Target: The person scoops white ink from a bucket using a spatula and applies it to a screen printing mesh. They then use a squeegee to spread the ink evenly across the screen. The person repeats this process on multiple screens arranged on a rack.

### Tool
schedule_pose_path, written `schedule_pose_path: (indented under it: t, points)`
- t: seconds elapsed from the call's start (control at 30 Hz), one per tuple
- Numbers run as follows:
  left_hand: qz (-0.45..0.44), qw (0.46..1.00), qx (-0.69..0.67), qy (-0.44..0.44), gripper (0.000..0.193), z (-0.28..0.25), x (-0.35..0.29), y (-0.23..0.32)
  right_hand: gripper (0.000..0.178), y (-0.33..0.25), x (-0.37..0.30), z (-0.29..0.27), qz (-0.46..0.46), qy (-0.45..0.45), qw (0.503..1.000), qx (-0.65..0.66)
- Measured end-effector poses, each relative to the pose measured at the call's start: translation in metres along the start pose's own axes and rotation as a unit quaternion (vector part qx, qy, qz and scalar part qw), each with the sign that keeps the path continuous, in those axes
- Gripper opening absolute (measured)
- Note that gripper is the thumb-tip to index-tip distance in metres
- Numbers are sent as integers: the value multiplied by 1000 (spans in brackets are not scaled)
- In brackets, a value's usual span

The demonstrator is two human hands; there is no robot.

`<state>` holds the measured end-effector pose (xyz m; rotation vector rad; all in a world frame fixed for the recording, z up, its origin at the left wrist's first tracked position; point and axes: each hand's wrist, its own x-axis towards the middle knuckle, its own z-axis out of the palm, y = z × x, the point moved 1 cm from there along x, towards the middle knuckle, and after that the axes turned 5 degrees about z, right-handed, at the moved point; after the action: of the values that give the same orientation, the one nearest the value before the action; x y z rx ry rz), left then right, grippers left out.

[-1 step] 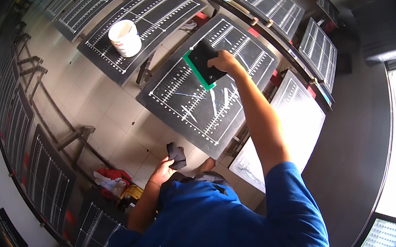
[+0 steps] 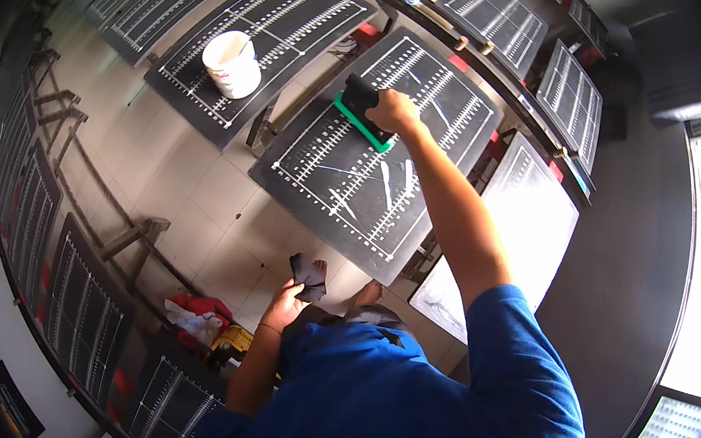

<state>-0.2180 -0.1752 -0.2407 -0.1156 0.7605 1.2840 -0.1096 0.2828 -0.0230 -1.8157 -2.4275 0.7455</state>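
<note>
My right hand [image 2: 395, 112] grips a squeegee, black above with a green blade [image 2: 362, 124] along its lower edge. The blade rests on, or just over, a dark printing table [image 2: 311, 188] marked with white ruler lines. Several white streaks [image 2: 386, 186] lie on that surface to the near right of the blade. Down near my lap, my left hand [image 2: 286, 302] is closed on a crumpled black cloth [image 2: 308, 276], held clear of the table. My right-hand fingertips are partly hidden behind the squeegee.
A white bucket [image 2: 234, 67] stands on the neighbouring marked table to the left. On the right, a table [image 2: 509, 228] glares with window light. A rail [image 2: 465, 46] runs behind the tables. Red and white cloths [image 2: 196, 318] lie low at left by a yellow basket [image 2: 233, 341].
The squeegee has tipped, so its black face looks narrower, and its blade has shifted slightly away from me. The whole view has moved a little. My left hand still holds the cloth.
</note>
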Motion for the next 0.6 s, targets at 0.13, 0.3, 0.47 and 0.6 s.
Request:
schedule_pose_path:
  t: [0.13,0.3,0.47,0.6]
  points:
    - [43,995,-59,68,36,-13,-28,19,26,-44,-65,65,-109,97,975,-168]
    - [65,994,-57,62,37,-20,-22,29,28,-42,-98,137,-161,201,899,-354]
    - [100,992,-45,63,41,-23,-23,40,29,-58,-44,17,55,41,982,-178]
    - [95,993,-53,55,40,-27,-27,42,35,-38,2,-42,55,17,990,-125]
